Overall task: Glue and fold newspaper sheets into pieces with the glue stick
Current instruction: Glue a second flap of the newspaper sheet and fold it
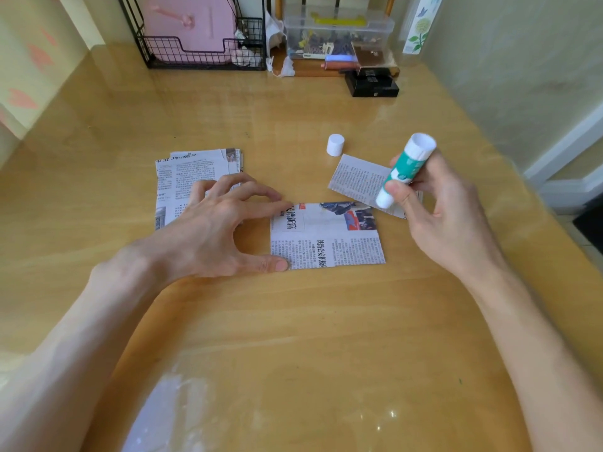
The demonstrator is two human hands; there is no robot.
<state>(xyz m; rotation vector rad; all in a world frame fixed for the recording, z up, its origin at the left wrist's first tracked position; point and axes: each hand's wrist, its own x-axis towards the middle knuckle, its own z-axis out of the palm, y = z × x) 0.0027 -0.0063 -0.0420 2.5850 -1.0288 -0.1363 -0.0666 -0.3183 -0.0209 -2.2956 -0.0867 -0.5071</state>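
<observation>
A folded newspaper piece (329, 238) lies flat in the middle of the wooden table (293, 337). My left hand (212, 230) presses its left edge with the thumb tip and a fingertip, fingers spread. My right hand (437, 210) grips an uncapped teal-and-white glue stick (403, 172), tilted above a second, smaller newspaper piece (357, 179) that lies at an angle to the right. The stick's white cap (335, 145) stands on the table behind the pieces. A stack of newspaper sheets (189, 181) lies to the left, partly under my left hand.
Along the back edge stand a black wire rack (202, 57) with a pink item, a clear plastic box (337, 34) of small things and a black box (372, 83). A wall runs along the table's right side.
</observation>
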